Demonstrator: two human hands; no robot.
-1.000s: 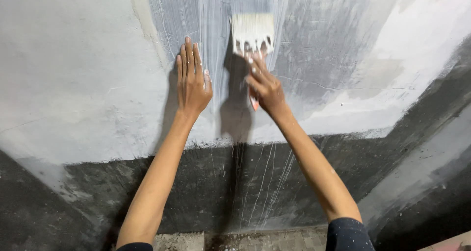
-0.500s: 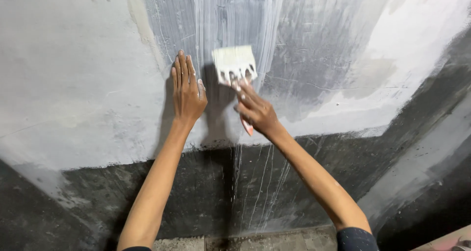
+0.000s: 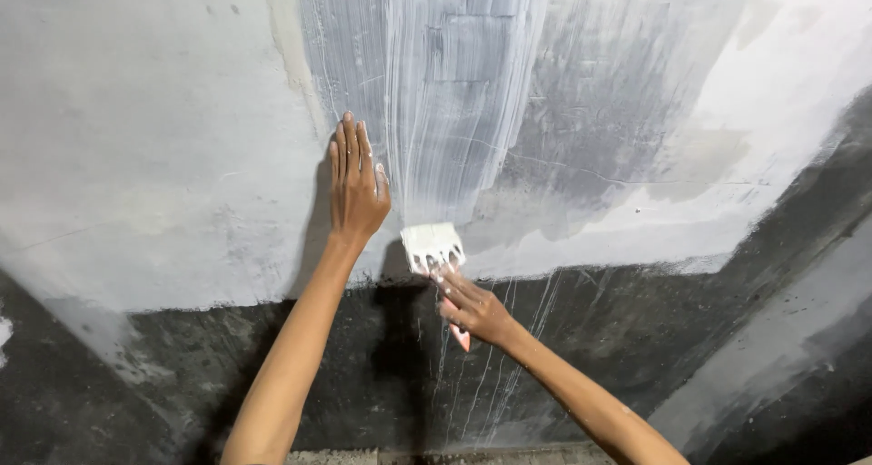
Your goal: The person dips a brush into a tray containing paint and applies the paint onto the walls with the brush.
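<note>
My right hand [image 3: 472,307] grips a wide paintbrush [image 3: 433,247] whose bristles are loaded with white paint and pressed on the wall. The brush sits at the lower edge of the pale painted zone, just above the dark band. Its pinkish handle end [image 3: 461,339] pokes out below my fingers. My left hand [image 3: 356,188] lies flat on the wall [image 3: 163,156], fingers together and pointing up, a little left of and above the brush. A fresh streaky white stripe [image 3: 445,111] runs up the wall above the brush.
The lower wall is a dark unpainted band [image 3: 345,365] with thin white drips [image 3: 472,392] running down it. To the right a grey patch [image 3: 618,129] shows thinner paint. A lighter strip [image 3: 772,347] slants along the lower right.
My right hand has drawn the brush down the wall, from high on the stripe to the edge of the dark band. The left hand has stayed flat on the wall.
</note>
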